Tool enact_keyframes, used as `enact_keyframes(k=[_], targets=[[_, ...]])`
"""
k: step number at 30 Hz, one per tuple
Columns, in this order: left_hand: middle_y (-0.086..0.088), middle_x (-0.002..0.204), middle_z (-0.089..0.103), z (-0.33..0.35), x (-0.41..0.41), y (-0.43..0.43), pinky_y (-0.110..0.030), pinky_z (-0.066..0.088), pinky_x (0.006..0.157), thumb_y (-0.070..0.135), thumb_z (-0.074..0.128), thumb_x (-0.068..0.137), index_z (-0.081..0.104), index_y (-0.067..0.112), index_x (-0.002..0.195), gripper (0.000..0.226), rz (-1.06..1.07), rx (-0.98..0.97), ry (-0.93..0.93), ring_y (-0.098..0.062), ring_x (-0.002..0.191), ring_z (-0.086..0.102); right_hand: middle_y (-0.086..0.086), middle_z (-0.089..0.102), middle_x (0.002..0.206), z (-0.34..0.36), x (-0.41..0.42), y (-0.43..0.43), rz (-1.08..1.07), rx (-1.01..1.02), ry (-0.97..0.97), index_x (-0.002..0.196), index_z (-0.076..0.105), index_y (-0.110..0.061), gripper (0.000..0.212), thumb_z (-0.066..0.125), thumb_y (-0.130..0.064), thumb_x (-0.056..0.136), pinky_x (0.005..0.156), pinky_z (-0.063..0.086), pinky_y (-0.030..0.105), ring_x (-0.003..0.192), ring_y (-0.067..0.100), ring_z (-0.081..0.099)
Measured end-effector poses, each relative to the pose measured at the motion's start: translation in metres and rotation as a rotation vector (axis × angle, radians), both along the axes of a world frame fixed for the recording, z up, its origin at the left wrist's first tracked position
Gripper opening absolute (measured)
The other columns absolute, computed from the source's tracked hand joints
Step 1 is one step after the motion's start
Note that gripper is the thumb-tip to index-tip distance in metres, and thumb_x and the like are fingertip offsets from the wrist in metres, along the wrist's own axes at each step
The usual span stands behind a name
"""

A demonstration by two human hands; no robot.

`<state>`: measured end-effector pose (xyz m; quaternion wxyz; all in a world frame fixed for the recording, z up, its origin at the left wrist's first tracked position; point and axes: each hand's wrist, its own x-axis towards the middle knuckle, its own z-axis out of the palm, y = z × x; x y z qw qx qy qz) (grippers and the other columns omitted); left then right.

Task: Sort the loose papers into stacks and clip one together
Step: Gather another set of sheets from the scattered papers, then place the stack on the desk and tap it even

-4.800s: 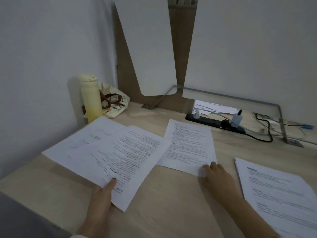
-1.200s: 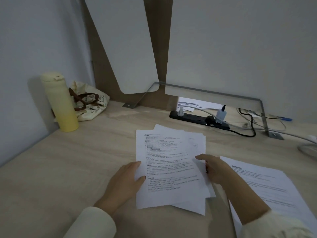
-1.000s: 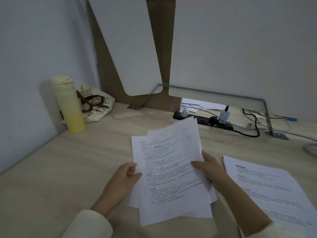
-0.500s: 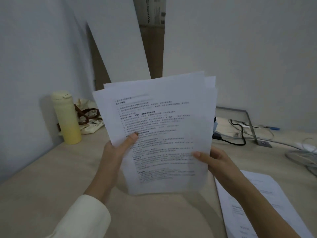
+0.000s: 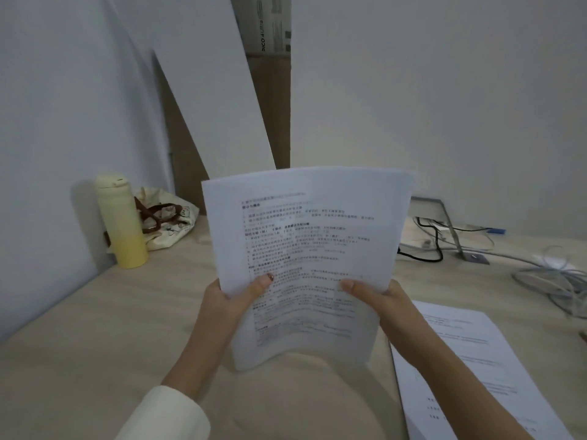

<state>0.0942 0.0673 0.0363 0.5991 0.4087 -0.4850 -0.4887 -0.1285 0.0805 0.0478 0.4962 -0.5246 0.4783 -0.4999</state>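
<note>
Now squared and lower in frame, the sheaf (image 5: 305,258) is gripped by both hands (image 5: 228,300) (image 5: 386,301) above the wooden desk (image 5: 95,344); its print is unreadable.

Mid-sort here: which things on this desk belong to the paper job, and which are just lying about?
Job:
- sheaf of papers, held upright by left hand and right hand
- paper stack flat on the desk

Lying about:
- yellow bottle
- cloth bag
- cables
- leaning white board

Matt white paper sheets (image 5: 305,249) printed in black bend in my grip. The worktop (image 5: 95,328) beneath is pale, smooth wood grain; my bottle (image 5: 122,223) looks matt plastic.
</note>
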Motion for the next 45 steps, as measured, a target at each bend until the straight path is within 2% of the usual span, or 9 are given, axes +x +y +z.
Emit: enact_keyframes(k=[9, 14, 18, 22, 29, 36, 38, 41, 45], targets=[[-0.002, 0.089, 0.077, -0.022, -0.021, 0.014, -0.040, 0.057, 0.077, 0.023, 0.062, 0.085, 0.070, 0.019, 0.098, 0.016, -0.075, 0.194, -0.091, -0.024, 0.082, 0.073, 0.001, 0.075, 0.103, -0.024, -0.022, 0.021, -0.046, 0.143, 0.095, 0.108, 0.067, -0.019, 0.027, 0.062, -0.031, 0.085, 0.090, 0.054, 0.042, 0.092, 0.019, 0.071], [0.014, 0.080, 0.075, -0.013, -0.073, 0.009, -0.017, 0.055, 0.061, 0.017, 0.053, 0.091, 0.064, 0.028, 0.099, 0.017, -0.179, 0.153, -0.121, -0.004, 0.074, 0.071, 0.001, 0.072, 0.102, -0.005, -0.076, 0.034, -0.274, 0.094, 0.236, 0.111, 0.062, -0.020, 0.024, 0.059, -0.025, 0.088, 0.082, 0.056, 0.043, 0.089, 0.023, 0.070], [-0.002, 0.108, 0.071, -0.031, -0.133, 0.017, -0.042, 0.052, 0.091, 0.013, 0.053, 0.091, 0.064, 0.022, 0.110, 0.024, -0.357, 0.235, -0.186, -0.021, 0.098, 0.068, 0.003, 0.068, 0.103, -0.017, -0.133, 0.061, -0.418, 0.176, 0.447, 0.111, 0.058, -0.017, 0.022, 0.052, -0.021, 0.090, 0.076, 0.054, 0.040, 0.088, 0.022, 0.067], [0.000, 0.106, 0.072, -0.059, -0.177, 0.021, -0.048, 0.052, 0.091, 0.019, 0.052, 0.086, 0.070, 0.023, 0.101, 0.023, -0.457, 0.246, -0.341, -0.021, 0.097, 0.069, 0.000, 0.067, 0.093, -0.036, -0.169, 0.086, -0.510, 0.286, 0.522, 0.103, 0.059, -0.014, 0.015, 0.048, -0.016, 0.092, 0.058, 0.046, 0.027, 0.079, 0.015, 0.063], [-0.003, 0.118, 0.060, -0.101, -0.207, 0.016, -0.046, 0.052, 0.090, 0.038, 0.062, 0.060, 0.065, 0.031, 0.096, 0.037, -0.474, 0.370, -0.420, -0.022, 0.102, 0.064, 0.017, 0.063, 0.116, -0.079, -0.197, 0.087, -0.556, 0.455, 0.742, 0.117, 0.061, -0.010, 0.031, 0.051, -0.019, 0.090, 0.086, 0.049, 0.037, 0.101, 0.032, 0.060], [-0.014, 0.124, 0.062, -0.068, -0.207, 0.017, -0.037, 0.048, 0.097, 0.009, 0.049, 0.091, 0.052, 0.003, 0.126, 0.035, -0.556, 0.525, -0.267, -0.030, 0.113, 0.059, 0.018, 0.043, 0.142, -0.072, -0.210, 0.095, -0.593, 0.560, 0.152, 0.140, 0.036, -0.003, 0.053, 0.052, -0.007, 0.090, 0.097, 0.038, 0.037, 0.127, 0.034, 0.044], [-0.016, 0.117, 0.064, -0.068, -0.204, 0.015, -0.028, 0.052, 0.083, 0.008, 0.047, 0.092, 0.057, -0.002, 0.120, 0.031, -0.558, 0.561, -0.237, -0.031, 0.108, 0.061, 0.023, 0.054, 0.126, -0.070, -0.215, 0.096, -0.618, 0.595, 0.089, 0.131, 0.044, 0.006, 0.044, 0.052, -0.003, 0.089, 0.090, 0.042, 0.035, 0.114, 0.037, 0.052], [-0.013, 0.098, 0.068, -0.069, -0.198, 0.009, -0.026, 0.049, 0.082, 0.007, 0.048, 0.090, 0.064, 0.000, 0.104, 0.022, -0.486, 0.617, -0.231, -0.025, 0.092, 0.064, 0.013, 0.042, 0.068, -0.065, -0.220, 0.095, -0.621, 0.642, -0.026, 0.069, 0.052, 0.005, 0.018, 0.046, 0.002, 0.086, 0.055, 0.037, 0.025, 0.058, 0.023, 0.041], [-0.009, 0.079, 0.065, -0.070, -0.195, -0.005, -0.023, 0.048, 0.063, 0.010, 0.055, 0.086, 0.065, 0.001, 0.098, 0.018, -0.405, 0.675, -0.234, -0.018, 0.069, 0.059, 0.010, 0.051, 0.074, -0.065, -0.220, 0.090, -0.626, 0.667, -0.069, 0.072, 0.049, -0.008, 0.020, 0.045, -0.002, 0.091, 0.056, 0.045, 0.022, 0.062, 0.017, 0.050]])
